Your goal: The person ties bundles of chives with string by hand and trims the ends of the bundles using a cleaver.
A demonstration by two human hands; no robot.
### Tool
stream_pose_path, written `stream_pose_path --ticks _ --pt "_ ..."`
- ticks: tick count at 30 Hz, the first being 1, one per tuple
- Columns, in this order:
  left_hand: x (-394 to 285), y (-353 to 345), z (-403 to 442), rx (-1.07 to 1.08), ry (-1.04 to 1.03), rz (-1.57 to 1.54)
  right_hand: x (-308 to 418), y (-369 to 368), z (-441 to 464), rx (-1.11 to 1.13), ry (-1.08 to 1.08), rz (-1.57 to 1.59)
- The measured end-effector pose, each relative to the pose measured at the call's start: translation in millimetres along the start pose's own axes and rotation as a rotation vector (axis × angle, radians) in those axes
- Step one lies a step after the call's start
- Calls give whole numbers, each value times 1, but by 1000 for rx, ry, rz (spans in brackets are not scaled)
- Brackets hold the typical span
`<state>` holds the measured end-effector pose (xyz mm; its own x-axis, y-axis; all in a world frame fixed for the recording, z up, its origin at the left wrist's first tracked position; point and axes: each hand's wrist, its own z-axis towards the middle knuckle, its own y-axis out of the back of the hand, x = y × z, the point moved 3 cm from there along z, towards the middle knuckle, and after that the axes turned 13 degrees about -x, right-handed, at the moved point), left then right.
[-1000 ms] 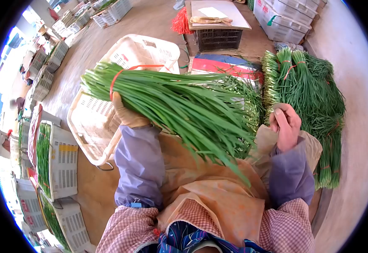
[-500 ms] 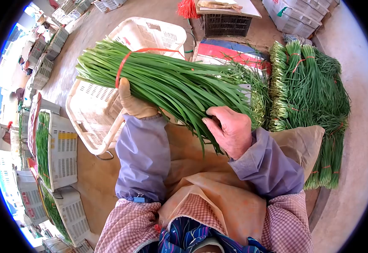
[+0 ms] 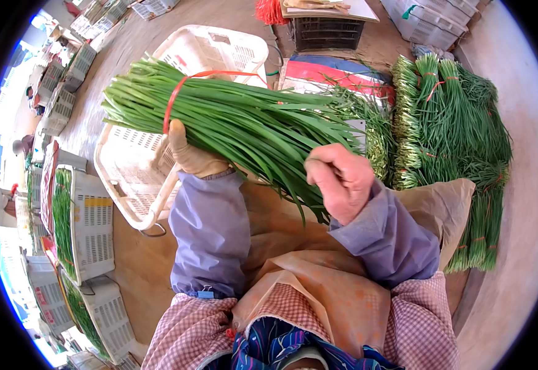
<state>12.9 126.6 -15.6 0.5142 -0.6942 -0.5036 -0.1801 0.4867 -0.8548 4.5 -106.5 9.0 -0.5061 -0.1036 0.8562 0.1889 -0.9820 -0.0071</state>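
Note:
A large bunch of garlic chives [image 3: 238,120] lies aslant before me, pale stem ends at upper left and green leaf tips toward the right. A red tie [image 3: 173,98] circles the stems, its loose tail running over the leaves. My left hand [image 3: 195,154], in a tan glove, is closed around the bunch from beneath, thumb up beside the tie. At the leafy end, my right hand [image 3: 344,182] is bare with its fingers curled together against the leaf edges. Whether a leaf is pinched in those fingers is hidden.
White plastic crates [image 3: 136,166] stand beyond my left arm. To the right lies a pile of tied chive bunches [image 3: 454,123]. Loose chive leaves [image 3: 377,139] lie beside it. A black crate [image 3: 324,35] bears a board, with red ties [image 3: 272,11] hanging alongside. More chive-filled crates [image 3: 93,222] line the left.
The bunch and my left hand have shifted slightly left. My right hand has moved a little up and right along the leaf tips, its fingers more curled.

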Motion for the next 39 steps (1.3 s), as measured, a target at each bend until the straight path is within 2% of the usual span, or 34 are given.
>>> stream_pose_path --ticks 3,5,6,7,11,12,13,14,15,18,21,22,25,29,30,33,34,37,39 --pt "-4 -2 -2 1 -26 1 8 32 4 -237 -203 221" --pt "-8 5 1 22 -68 4 3 64 13 -408 -282 195" --pt "-9 -2 2 187 36 -118 -2 81 14 -445 -300 145" --pt "-11 -2 4 202 37 -128 -7 98 14 -480 -320 97" --pt "-15 -1 4 199 4 -129 -36 136 1 -321 -288 -337" --pt "-15 -1 3 186 -12 -121 -36 145 0 -209 -284 -526" --pt "-15 -1 3 175 -29 -114 -38 149 -4 -215 -333 -511" --pt "-17 -3 2 274 -25 -85 -36 152 -6 -220 -380 -495" --pt "-16 -1 2 246 -31 -86 -33 151 -7 -222 -427 -476" --pt "-17 1 4 194 -85 -57 -28 134 -2 -351 -351 -226" --pt "-21 1 5 141 -99 13 -27 129 -2 -284 -413 -255" --pt "-20 -3 2 185 -50 -34 -26 129 -1 -242 -391 -285" --pt "-32 -3 8 168 -128 9 -26 119 5 -153 -426 -320" --pt "-55 3 22 193 -175 21 -51 109 4 -8 -331 -423" --pt "-64 8 28 226 -216 38 -51 103 5 -27 -382 -395" --pt "-77 21 33 213 -172 74 -36 78 22 -95 -378 -160" --pt "-79 26 32 111 -202 134 -22 65 34 -53 -298 -161" --pt "-78 26 35 276 -167 111 12 20 71 162 109 -229" --pt "-76 24 38 326 -206 136 24 -21 87 226 182 -183"
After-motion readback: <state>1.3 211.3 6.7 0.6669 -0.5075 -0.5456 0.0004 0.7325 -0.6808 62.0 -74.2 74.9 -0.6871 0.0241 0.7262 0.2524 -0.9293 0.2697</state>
